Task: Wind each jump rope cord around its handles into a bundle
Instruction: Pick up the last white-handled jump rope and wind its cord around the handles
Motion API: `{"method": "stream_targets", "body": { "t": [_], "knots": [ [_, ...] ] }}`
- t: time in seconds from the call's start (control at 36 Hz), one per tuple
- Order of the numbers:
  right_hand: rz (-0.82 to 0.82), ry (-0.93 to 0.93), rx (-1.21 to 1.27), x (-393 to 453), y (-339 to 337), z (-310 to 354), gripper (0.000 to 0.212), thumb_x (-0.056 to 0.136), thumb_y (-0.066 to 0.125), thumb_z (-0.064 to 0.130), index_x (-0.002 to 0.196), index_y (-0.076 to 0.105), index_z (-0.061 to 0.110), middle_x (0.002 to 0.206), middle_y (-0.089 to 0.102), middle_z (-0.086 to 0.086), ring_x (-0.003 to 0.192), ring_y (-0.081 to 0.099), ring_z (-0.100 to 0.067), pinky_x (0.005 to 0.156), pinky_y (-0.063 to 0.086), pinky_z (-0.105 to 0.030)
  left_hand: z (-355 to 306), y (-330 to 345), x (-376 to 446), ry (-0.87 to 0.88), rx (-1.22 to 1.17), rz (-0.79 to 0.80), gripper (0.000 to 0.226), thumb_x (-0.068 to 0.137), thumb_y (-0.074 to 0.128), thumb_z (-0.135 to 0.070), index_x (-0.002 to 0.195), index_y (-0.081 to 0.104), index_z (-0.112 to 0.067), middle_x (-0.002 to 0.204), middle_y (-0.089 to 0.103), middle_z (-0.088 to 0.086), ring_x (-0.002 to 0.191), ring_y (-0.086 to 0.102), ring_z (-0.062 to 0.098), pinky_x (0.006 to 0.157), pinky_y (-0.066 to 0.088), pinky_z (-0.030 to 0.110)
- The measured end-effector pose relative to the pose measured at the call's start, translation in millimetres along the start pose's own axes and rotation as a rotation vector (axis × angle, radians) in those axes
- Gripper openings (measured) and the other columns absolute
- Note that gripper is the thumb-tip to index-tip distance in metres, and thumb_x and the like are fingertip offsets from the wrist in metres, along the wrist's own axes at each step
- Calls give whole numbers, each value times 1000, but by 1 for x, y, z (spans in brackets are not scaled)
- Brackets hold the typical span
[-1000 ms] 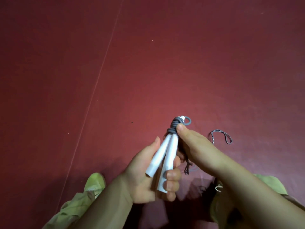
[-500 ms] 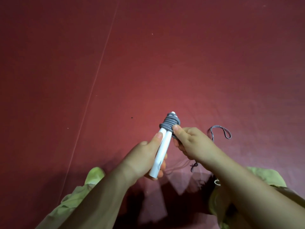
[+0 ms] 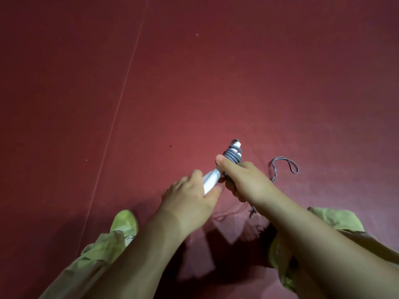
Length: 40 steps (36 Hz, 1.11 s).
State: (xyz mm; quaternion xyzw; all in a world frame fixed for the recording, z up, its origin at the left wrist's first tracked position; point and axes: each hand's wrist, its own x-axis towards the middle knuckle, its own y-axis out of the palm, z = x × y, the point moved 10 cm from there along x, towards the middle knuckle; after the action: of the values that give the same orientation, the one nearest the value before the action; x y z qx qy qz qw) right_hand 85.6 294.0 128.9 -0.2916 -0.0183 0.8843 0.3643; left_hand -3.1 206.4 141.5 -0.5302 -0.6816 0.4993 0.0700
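The left hand [image 3: 190, 195] grips the white handles [image 3: 212, 179], steadying them. At its two o'clock, the right hand [image 3: 244, 180] pins the wound cord [image 3: 232, 156]; its fingers are hidden.

- A wide dark-red smooth floor [image 3: 237, 72] fills the view, like sports or gym matting; indoors, the exact kind of place unclear.
- A thin pale straight seam line [image 3: 121, 100] crosses it.
- A lime-green shoe [image 3: 124, 221] and light-green trouser legs [image 3: 95, 255] rest on it.
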Motion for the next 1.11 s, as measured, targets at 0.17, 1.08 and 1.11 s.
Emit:
{"method": "stream_targets", "body": {
  "t": [0.17, 1.08, 1.11],
  "knots": [
    [7, -102, 82, -5, -4, 18, 31, 73, 44, 46, 58, 37, 20, 51, 28, 0, 47, 21, -15, 51, 17, -32, -6, 13, -4, -21, -404, 266, 52, 64, 55, -69, 87, 55, -22, 77, 56, -10, 69, 53, 9, 69, 42, 31],
    [95, -10, -22, -1, -3, 10, 58, 101, 34, 45, 55, 47, 13, 45, 43, 2, 37, 35, -14, 42, 31, -22, -12, 40, -13, -261, -1157, 577, 63, 82, 33, -64, 90, 56, -6, 61, 54, 6, 43, 48, 19, 41, 23, 19],
    [92, 3, -25, 0, -3, 7, 58, 100, 34, 47, 56, 49, 13, 46, 43, 1, 38, 35, -15, 42, 31, -22, -8, 39, -11, -256, -1126, 534, 63, 85, 32, -63, 92, 56, -5, 60, 54, 6, 43, 48, 19, 41, 24, 18]
  ]
}}
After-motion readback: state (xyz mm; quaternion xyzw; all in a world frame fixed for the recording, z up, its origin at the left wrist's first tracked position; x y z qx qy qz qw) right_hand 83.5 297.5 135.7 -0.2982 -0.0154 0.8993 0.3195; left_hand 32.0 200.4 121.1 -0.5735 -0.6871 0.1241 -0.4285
